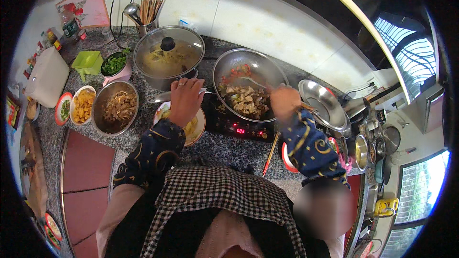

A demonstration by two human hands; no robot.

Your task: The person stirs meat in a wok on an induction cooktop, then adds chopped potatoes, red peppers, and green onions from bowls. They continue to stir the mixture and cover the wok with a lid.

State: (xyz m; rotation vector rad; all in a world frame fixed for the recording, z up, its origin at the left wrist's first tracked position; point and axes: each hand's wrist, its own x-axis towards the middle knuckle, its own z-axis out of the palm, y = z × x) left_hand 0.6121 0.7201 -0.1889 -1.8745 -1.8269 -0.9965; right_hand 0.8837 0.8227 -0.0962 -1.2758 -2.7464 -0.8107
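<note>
A steel wok (261, 61) stands on a black induction cooktop (220, 127) with lit red digits. Browned meat pieces (247, 100) lie in its lower part, with chopped red chillies (235, 73) higher up its wall. My right hand (285, 101) grips the handle of a metal spatula (252, 81), whose head reaches in among the food. My left hand (186, 98) rests over the wok's metal handle (163, 96); its fingers are bent, and their underside is hidden. Beneath that wrist is a red-rimmed plate (200, 129) of pale yellow food, partly covered by the sleeve.
A glass-lidded pot (168, 59) stands behind my left hand. Further left are a steel bowl of shredded food (118, 109), an orange-yellow food bowl (83, 105) and a pot of greens (114, 64). Right of the wok sit steel basins (321, 102); chopsticks (271, 154) lie near the front edge.
</note>
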